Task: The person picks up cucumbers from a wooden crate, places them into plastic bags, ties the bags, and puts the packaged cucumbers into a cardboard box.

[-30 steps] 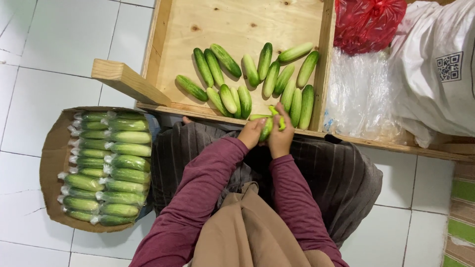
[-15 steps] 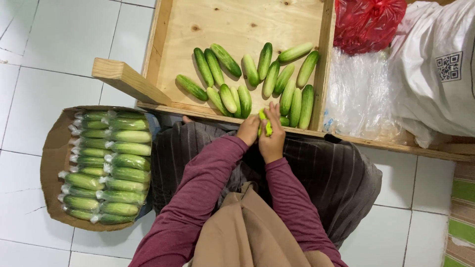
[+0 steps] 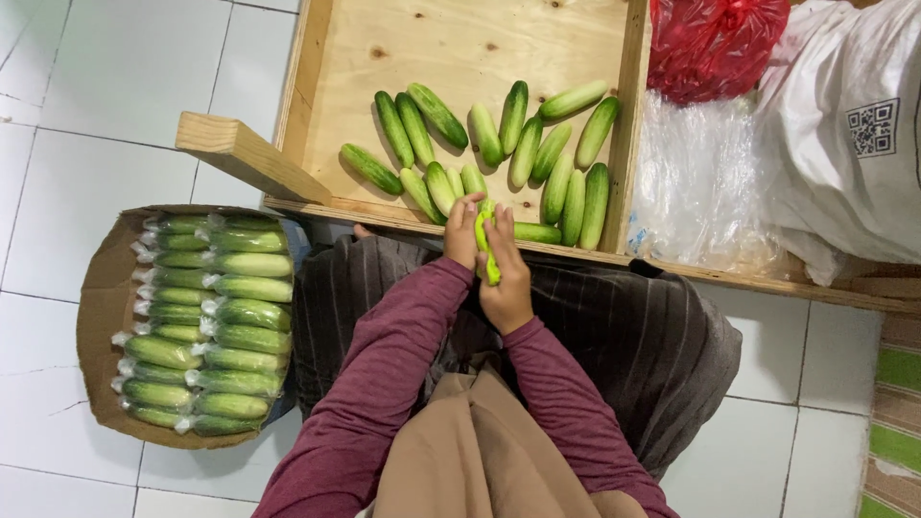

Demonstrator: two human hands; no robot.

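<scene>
**veg_stall_lurker:** Looking down from the head cam, both hands meet just over the near edge of the wooden tray [image 3: 326,105]. The left hand [image 3: 463,233] and the right hand [image 3: 507,278] are wrapped around one small cucumber [image 3: 487,247], which stands roughly upright between them. Only a bright green strip of it shows between the fingers, so I can't tell if it's wrapped or bare.

**crate_packer:** How tight is the hold?

**veg_stall_lurker:** Both hands are curled closed on it. The left one has it from the left side, with the thumb up near the top. The right one covers the lower part, fingers lying along it. Hands are touching each other.

**crate_packer:** And around them?

**veg_stall_lurker:** Just beyond the fingertips sits the loose pile of cucumbers [image 3: 523,149] on the tray floor, the nearest ones almost touching the left hand. Off to the left of the left arm, down on the white tiles, is a cardboard box [image 3: 96,297] filled with plastic-wrapped cucumbers [image 3: 225,326] stacked in two neat columns. To the right of the right hand, past the tray's wall, lies a heap of clear plastic bags [image 3: 700,182], with a red bag [image 3: 715,43] farther off and a big white sack [image 3: 844,134] beside that.
</scene>
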